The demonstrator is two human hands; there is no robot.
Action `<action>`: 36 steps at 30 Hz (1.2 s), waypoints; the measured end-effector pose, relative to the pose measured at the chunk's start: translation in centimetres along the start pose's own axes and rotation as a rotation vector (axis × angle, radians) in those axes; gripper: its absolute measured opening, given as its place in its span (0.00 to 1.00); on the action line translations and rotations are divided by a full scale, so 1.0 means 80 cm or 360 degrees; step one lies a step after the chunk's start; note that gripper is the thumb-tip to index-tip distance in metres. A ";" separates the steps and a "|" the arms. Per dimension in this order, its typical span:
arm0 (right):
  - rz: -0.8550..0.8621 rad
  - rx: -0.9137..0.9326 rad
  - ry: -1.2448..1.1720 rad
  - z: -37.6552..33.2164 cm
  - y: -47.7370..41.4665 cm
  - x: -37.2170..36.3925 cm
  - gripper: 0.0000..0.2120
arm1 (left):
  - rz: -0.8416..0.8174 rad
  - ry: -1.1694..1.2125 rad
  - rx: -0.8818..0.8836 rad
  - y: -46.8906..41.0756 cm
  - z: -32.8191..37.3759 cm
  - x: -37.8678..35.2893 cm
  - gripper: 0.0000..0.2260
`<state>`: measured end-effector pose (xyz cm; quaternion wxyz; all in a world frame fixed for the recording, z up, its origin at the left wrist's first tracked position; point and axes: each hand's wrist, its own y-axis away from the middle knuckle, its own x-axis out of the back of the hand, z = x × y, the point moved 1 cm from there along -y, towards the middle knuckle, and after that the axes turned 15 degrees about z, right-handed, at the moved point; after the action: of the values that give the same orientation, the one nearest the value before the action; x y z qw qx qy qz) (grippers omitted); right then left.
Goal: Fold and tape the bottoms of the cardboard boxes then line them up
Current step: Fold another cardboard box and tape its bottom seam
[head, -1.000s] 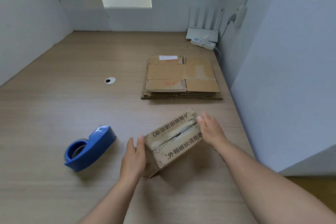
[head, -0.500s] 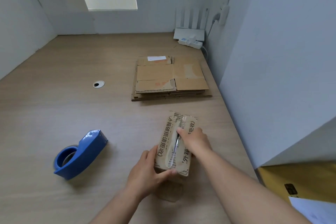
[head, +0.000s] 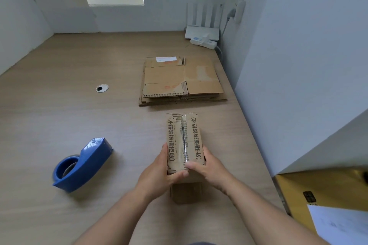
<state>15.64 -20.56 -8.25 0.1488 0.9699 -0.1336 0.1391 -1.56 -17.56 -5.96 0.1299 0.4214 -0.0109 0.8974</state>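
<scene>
A small cardboard box (head: 184,137) stands on the wooden table (head: 59,125), its taped bottom facing up and its seam running away from me. My left hand (head: 159,171) grips its near left corner, thumb across the near end of the top. My right hand (head: 209,169) grips the near right side, thumb pressing on the tape at the seam's near end. A loose flap shows below the box, between my wrists. A stack of flattened cardboard boxes (head: 182,80) lies farther back. The blue tape dispenser (head: 83,163) rests to the left, apart from both hands.
A white partition wall (head: 298,65) runs along the table's right edge. A white router and a power strip (head: 203,39) sit at the back right corner. A cable hole (head: 102,88) is at mid-left. A yellow box with white paper (head: 328,195) lies at lower right.
The box was turned from a slant until its seam points straight away from me. My right hand slid along the seam to the near end, and my left hand shifted to the near left corner.
</scene>
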 end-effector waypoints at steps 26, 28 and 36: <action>0.0489 0.1325 0.1376 -0.017 -0.007 0.032 0.42 | 0.0247 -0.0258 -0.0145 0.020 -0.052 0.039 0.38; 0.0677 0.1430 0.1293 -0.030 -0.014 0.029 0.36 | 0.0606 -0.0252 -0.0107 0.019 -0.079 0.064 0.33; 0.0730 0.1615 0.0983 -0.068 -0.022 -0.038 0.13 | 0.0815 -0.0716 0.0767 -0.004 -0.164 0.121 0.25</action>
<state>12.07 -16.54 -4.67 -0.3312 0.7815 -0.2064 0.4868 -17.28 -13.43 -7.06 -0.2054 0.6089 0.0670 0.7632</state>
